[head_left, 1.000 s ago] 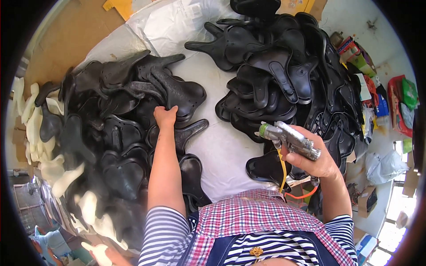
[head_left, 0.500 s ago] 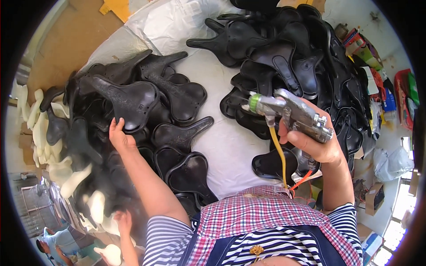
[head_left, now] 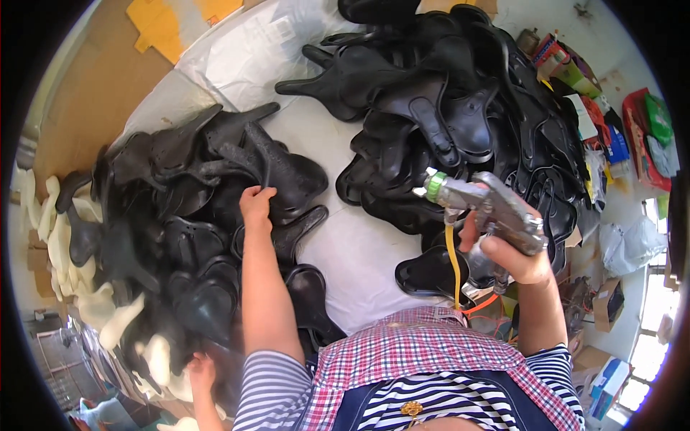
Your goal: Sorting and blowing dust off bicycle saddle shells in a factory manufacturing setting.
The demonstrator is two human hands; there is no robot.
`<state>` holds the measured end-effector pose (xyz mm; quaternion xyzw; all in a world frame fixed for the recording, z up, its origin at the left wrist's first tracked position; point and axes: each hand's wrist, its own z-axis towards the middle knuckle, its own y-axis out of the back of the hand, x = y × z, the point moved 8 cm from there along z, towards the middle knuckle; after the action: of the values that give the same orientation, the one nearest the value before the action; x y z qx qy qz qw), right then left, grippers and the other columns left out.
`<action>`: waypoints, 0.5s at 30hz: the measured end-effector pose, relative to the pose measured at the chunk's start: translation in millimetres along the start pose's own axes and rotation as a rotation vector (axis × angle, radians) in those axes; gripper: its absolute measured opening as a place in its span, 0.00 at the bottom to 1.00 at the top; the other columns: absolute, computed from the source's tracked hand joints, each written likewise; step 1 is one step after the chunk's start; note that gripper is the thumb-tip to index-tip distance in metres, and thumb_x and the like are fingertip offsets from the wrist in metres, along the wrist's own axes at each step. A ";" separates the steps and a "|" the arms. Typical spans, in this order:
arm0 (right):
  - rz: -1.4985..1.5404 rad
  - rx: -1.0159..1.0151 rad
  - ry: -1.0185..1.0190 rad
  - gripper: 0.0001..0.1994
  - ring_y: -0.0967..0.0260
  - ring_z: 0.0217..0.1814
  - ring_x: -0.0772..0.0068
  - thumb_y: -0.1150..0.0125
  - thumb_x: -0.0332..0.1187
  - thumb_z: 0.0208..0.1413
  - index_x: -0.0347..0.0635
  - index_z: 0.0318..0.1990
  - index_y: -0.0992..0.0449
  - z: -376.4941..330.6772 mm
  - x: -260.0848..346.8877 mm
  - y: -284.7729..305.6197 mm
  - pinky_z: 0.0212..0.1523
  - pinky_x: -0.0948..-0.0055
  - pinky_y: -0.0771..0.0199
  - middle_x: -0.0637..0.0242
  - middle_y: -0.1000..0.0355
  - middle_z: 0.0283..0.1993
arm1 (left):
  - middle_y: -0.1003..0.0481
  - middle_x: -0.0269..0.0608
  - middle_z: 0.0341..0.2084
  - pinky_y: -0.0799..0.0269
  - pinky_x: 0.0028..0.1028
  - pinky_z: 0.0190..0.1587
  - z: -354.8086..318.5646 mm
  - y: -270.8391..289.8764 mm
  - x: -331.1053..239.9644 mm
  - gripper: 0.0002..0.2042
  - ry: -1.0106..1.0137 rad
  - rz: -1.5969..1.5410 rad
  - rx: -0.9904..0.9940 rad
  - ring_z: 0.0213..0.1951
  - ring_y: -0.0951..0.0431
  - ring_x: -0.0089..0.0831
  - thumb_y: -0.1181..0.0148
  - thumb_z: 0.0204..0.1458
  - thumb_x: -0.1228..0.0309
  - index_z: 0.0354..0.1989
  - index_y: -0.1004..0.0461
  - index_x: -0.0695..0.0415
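Note:
My left hand [head_left: 256, 207] is closed on the edge of a black bicycle saddle cover [head_left: 243, 161], which stands tilted, nearly edge-on, over the left pile. Another saddle cover [head_left: 298, 179] lies just beyond it, its wide end toward the right. In my right hand [head_left: 519, 260] is a metal spray gun [head_left: 496, 208] with a green ring near its nozzle, pointing left. A yellow hose [head_left: 453, 258] hangs from the gun. Part of the held cover is hard to separate from the black covers behind it.
Black saddle covers are heaped at right [head_left: 431, 100] and lower left [head_left: 208, 298], with white sheeting [head_left: 359, 251] between. Cream foam saddle pads [head_left: 61, 237] line the far left. Another person's hand [head_left: 201, 373] is near them. Boxes and a plastic bag [head_left: 632, 248] stand right.
My left hand has moved right, closed on a saddle cover and tilted it from flat to edge-on. The spray gun stays in my right hand, slightly lower. The whole view has shifted a little.

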<state>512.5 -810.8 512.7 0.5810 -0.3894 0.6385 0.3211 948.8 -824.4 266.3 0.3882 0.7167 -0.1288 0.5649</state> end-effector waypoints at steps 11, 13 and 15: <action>-0.022 0.028 -0.077 0.30 0.31 0.42 0.78 0.34 0.29 0.50 0.35 0.60 0.38 -1.7 -47.5 26.8 0.46 0.75 0.30 0.65 0.28 0.41 | 0.28 0.43 0.32 0.32 0.30 0.39 40.9 246.0 -177.8 0.13 -0.506 -0.939 -0.503 0.37 0.29 0.34 0.39 0.51 0.66 0.37 0.30 0.63; -0.019 0.046 -0.084 0.29 0.31 0.42 0.77 0.34 0.30 0.50 0.35 0.60 0.38 5.3 -59.8 24.9 0.46 0.75 0.29 0.65 0.28 0.41 | 0.26 0.45 0.32 0.30 0.28 0.35 82.4 143.0 -165.9 0.14 -0.414 -0.764 -0.179 0.33 0.28 0.33 0.37 0.47 0.67 0.38 0.28 0.63; -0.094 0.042 -0.092 0.30 0.30 0.42 0.76 0.34 0.30 0.50 0.36 0.60 0.38 9.5 -66.7 30.7 0.45 0.74 0.29 0.64 0.27 0.40 | 0.26 0.37 0.29 0.31 0.27 0.37 62.5 -14.4 -158.5 0.08 -0.298 -0.402 0.132 0.33 0.27 0.28 0.39 0.47 0.71 0.36 0.26 0.58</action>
<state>498.6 -831.2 442.9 0.6339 -0.3627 0.6033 0.3204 992.6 -938.1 386.2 0.2509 0.6782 -0.3407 0.6008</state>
